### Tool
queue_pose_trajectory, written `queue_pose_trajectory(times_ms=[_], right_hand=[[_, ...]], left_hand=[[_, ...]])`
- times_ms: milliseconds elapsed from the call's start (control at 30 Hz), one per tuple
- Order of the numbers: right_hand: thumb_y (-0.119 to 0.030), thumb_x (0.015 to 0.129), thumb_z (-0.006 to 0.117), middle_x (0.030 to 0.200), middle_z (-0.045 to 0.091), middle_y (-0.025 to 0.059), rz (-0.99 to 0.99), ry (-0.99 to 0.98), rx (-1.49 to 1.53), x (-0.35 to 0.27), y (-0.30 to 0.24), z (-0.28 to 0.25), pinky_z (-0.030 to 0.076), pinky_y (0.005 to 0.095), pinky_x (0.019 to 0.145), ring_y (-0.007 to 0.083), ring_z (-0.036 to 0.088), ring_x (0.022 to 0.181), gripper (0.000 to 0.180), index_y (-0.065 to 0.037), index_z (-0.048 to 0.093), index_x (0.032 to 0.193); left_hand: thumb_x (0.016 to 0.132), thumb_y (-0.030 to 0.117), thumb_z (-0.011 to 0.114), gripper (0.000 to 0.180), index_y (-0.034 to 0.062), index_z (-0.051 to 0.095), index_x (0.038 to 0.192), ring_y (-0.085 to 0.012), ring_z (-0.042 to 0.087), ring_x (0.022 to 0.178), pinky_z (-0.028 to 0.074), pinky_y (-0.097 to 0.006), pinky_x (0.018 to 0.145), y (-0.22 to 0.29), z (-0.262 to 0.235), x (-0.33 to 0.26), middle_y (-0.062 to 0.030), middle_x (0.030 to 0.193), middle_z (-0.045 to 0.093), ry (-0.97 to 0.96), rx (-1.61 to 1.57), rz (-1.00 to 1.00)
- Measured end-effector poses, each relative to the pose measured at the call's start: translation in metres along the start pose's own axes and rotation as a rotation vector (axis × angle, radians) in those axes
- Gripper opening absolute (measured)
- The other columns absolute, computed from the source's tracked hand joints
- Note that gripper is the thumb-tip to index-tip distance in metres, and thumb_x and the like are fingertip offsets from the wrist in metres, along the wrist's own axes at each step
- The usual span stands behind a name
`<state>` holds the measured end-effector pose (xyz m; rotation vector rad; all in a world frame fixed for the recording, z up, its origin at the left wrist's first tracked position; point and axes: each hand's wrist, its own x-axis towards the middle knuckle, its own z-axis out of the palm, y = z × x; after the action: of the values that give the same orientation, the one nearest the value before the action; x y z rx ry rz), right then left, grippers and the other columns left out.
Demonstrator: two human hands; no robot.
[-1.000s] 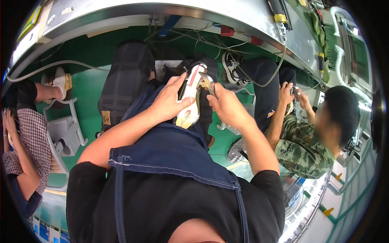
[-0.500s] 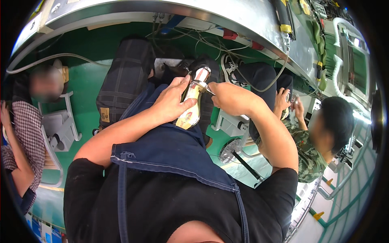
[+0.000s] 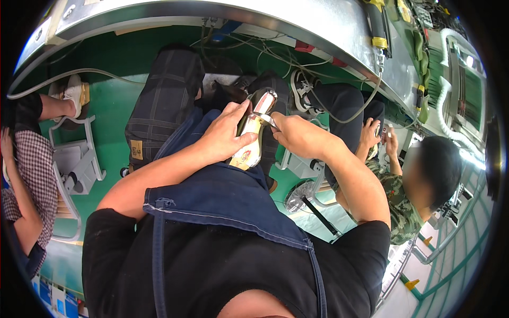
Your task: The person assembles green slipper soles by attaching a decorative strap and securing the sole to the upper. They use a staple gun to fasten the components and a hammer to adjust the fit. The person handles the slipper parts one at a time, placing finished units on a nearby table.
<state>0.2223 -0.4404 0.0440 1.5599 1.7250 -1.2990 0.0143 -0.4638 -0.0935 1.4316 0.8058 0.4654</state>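
My left hand (image 3: 225, 139) grips a shoe (image 3: 253, 139) sole-up over my lap, the pale insole side showing with a coloured label near the heel. My right hand (image 3: 296, 135) holds a small metal tool (image 3: 263, 117), perhaps scissors or a blade, its tip touching the shoe's upper edge near the toe. Both hands sit above my dark blue apron (image 3: 222, 196) and plaid trousers (image 3: 164, 106).
A curved metal workbench edge (image 3: 297, 21) with cables runs across the top. A person in a camouflage shirt (image 3: 408, 185) sits at right, handling something small. Another person in a checked shirt (image 3: 26, 175) sits at left beside a grey stool (image 3: 74, 164). Green floor below.
My right hand has drawn in closer to the shoe, bringing the tool onto its toe end. The shoe has shifted slightly in my left hand. My head view has tilted a little.
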Motion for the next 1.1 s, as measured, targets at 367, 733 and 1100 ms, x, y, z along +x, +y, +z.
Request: queue_pose_trajectory(times_ms=[367, 733, 1100], right_hand=[[-0.01, 0.102, 0.056, 0.084, 0.068, 0.0297, -0.092, 0.034, -0.082, 0.003, 0.015, 0.002, 0.05, 0.0553, 0.075, 0.0499, 0.067, 0.087, 0.019, 0.006, 0.05, 0.11], [-0.006, 0.086, 0.064, 0.069, 0.066, 0.009, -0.098, 0.44, -0.691, -0.001, 0.012, 0.047, 0.056, 0.0421, 0.059, 0.0276, 0.071, 0.061, 0.013, -0.005, 0.053, 0.094], [-0.013, 0.089, 0.062, 0.076, 0.067, 0.0127, 0.035, 0.537, -0.668, 0.003, 0.012, 0.072, 0.055, 0.0431, 0.06, 0.0273, 0.073, 0.075, 0.015, -0.003, 0.057, 0.099]], left_hand=[[0.089, 0.026, 0.076, 0.088, -0.0148, 0.034, 0.154, -0.0395, 0.053, 0.133, 0.044, -0.041, 0.112, -0.005, -0.001, 0.003, -0.0245, 0.142, 0.049, -0.021, -0.046, -0.011], [0.106, 0.045, 0.062, 0.054, 0.0046, 0.06, 0.142, -0.0242, 0.064, 0.122, 0.056, -0.053, 0.099, -0.01, -0.019, 0.031, -0.0094, 0.13, 0.067, -0.262, -1.002, -0.65], [0.103, 0.038, 0.067, 0.054, 0.0035, 0.055, 0.143, -0.023, 0.07, 0.112, 0.059, -0.051, 0.094, -0.021, -0.015, 0.059, -0.0091, 0.125, 0.069, -0.355, -0.811, -0.732]])
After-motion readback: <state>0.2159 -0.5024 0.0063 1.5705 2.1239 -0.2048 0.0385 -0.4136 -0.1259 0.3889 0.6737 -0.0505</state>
